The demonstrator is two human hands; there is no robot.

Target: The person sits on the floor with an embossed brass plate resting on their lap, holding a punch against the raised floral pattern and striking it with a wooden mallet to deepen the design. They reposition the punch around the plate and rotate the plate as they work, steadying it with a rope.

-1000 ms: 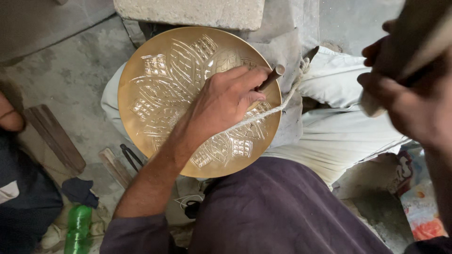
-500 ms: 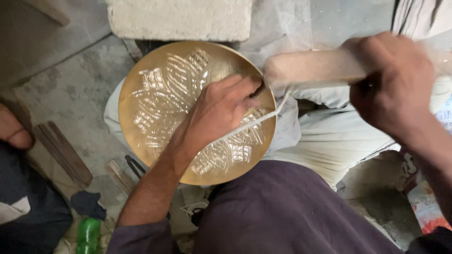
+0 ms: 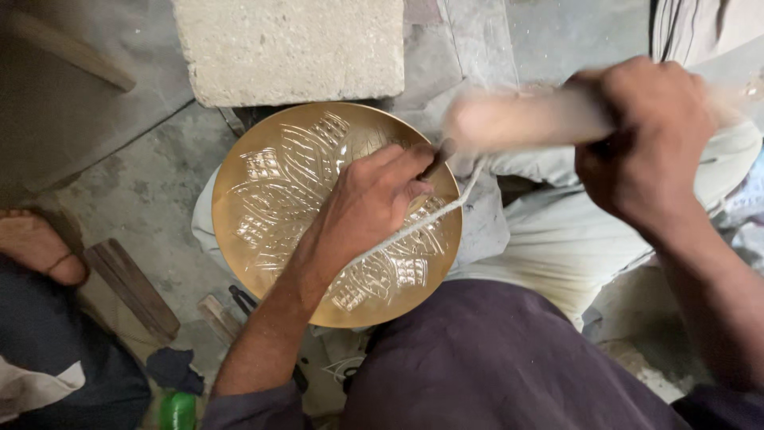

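Resting on the round brass plate (image 3: 263,199), the left hand (image 3: 362,211) is closed around a thin dark chisel (image 3: 438,162), whose upper end sticks out between thumb and fingers near the plate's upper right rim. The plate lies tilted on the person's lap over pale cloth, its golden face covered with bright engraved leaf and grid patterns that fan out from the middle. A thin white cord (image 3: 446,211) runs across the plate's right side, passing under the left hand. The right hand (image 3: 645,139) is clenched tight around the handle of a pale wooden mallet (image 3: 517,119), which is blurred with motion and points left, its head just beside the chisel's top; whether they touch cannot be told. Above the plate sits a rough grey stone block (image 3: 290,48) on the concrete floor (image 3: 143,183). Lower left, flat wooden sticks (image 3: 131,287) lie on the floor, near another person's bare foot (image 3: 40,247) and a green bottle (image 3: 177,410).
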